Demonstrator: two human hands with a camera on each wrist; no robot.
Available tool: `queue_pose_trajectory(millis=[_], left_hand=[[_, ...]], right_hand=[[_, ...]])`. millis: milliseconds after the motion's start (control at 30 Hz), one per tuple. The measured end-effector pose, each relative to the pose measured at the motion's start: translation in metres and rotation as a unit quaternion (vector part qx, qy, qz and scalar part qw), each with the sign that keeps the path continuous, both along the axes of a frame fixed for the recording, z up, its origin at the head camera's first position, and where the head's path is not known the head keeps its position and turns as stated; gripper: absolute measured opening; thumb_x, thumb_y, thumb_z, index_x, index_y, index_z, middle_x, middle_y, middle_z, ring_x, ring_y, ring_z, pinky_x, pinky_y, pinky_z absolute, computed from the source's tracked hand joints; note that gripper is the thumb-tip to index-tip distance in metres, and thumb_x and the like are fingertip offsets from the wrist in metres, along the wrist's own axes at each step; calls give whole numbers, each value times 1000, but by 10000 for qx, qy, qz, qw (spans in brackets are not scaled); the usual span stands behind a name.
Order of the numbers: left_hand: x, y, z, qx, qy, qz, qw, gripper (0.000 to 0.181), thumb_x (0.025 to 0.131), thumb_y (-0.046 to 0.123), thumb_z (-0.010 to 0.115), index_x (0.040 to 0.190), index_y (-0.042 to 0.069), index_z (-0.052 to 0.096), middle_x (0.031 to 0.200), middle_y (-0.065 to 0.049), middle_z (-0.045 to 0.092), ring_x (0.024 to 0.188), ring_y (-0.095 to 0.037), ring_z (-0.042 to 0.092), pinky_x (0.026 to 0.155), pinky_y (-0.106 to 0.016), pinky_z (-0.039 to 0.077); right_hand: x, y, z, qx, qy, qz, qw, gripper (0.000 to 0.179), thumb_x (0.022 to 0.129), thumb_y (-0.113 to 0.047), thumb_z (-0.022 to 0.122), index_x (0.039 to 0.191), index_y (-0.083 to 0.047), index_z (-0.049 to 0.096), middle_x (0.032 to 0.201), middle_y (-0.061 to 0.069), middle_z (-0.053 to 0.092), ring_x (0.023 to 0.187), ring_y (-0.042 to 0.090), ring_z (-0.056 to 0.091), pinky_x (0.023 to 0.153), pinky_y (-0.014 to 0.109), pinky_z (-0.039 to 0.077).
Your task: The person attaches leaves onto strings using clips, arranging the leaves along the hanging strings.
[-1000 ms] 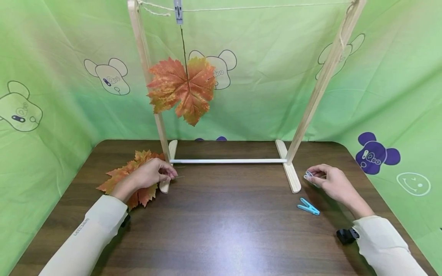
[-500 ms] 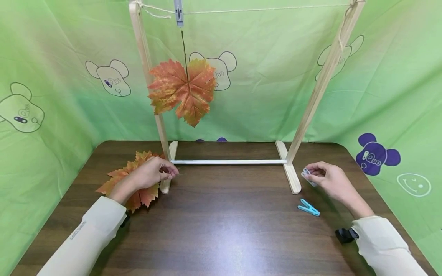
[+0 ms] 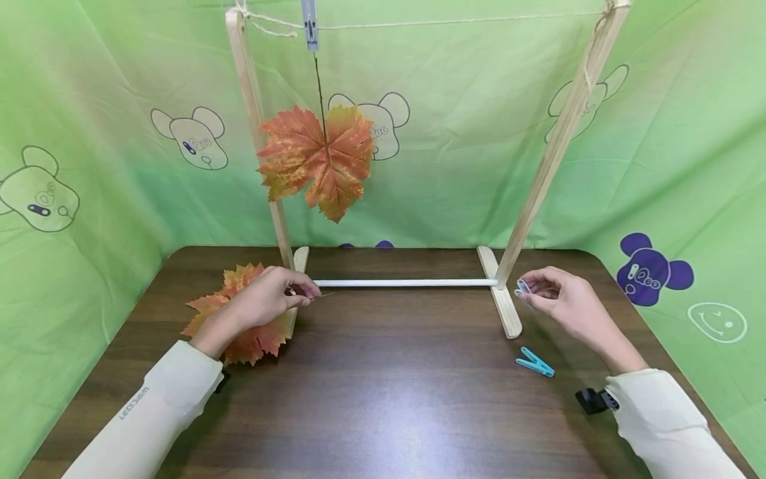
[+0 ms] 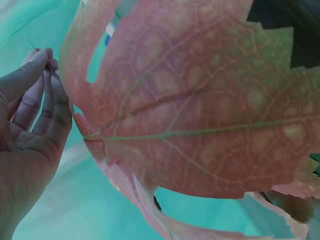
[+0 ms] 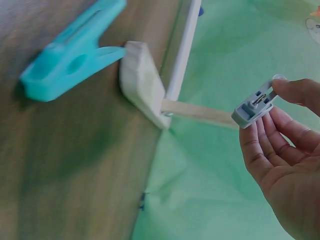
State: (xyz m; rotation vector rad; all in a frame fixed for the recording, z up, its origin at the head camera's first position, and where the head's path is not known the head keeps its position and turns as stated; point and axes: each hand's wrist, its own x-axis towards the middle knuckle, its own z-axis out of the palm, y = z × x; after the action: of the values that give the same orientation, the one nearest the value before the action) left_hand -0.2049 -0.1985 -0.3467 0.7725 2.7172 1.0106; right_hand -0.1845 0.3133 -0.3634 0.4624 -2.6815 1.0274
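Observation:
My left hand (image 3: pixel 269 296) pinches the thin stem of an orange-red artificial maple leaf (image 3: pixel 239 336) between thumb and fingers. In the left wrist view the leaf (image 4: pixel 200 110) fills most of the picture, its veined side toward the camera. At the right, beside the frame's foot, my right hand (image 3: pixel 562 299) pinches a small grey clothespin (image 3: pixel 523 287); the right wrist view shows that clothespin (image 5: pixel 255 105) between thumb and fingertips. Below this hand a blue clothespin (image 3: pixel 534 362) lies on the table. Another maple leaf (image 3: pixel 323 156) hangs by its stem from a grey clothespin (image 3: pixel 310 26) on the string.
A wooden frame with a left post (image 3: pixel 247 80) and a right post (image 3: pixel 556 146) stands at the table's back. A white string (image 3: pixel 455 22) spans its top and a white rod (image 3: pixel 401 283) its bottom. Green printed cloth (image 3: pixel 455 166) surrounds the brown table (image 3: pixel 371 392).
My left hand has risen slightly and moved right, drawing the leaf along. My right hand has lifted a little and moved left with the grey clothespin. The hanging leaf stays on the string.

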Motion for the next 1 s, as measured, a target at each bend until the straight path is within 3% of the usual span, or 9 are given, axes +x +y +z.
queue_pose_trajectory(millis=[367,633,1000], left_hand=[[2,15,6,193,314,149,9992,18,95,-4,72,105,8,80,93,-1,78,88,-12,72,75,-26,57],[1,30,14,302,438,138,9985,14,96,0,73,106,7,80,95,-7,78,91,-16,71,81,-31,58],[1,47,26,383,568,339,9971,12,96,4,74,106,8,80,95,-3,78,91,-18,71,83,-35,58]], right_hand=[[-6,-18,25,-186,-49,135,9997,23,92,3,75,114,7,70,100,23,75,84,-13,62,74,7,53],[-11,-33,36,-266,77,299,9992,28,93,1,76,120,6,70,105,23,75,86,-13,63,77,6,53],[-13,-53,55,-383,254,556,9974,29,92,2,75,121,4,71,104,20,74,88,-10,63,78,7,52]])
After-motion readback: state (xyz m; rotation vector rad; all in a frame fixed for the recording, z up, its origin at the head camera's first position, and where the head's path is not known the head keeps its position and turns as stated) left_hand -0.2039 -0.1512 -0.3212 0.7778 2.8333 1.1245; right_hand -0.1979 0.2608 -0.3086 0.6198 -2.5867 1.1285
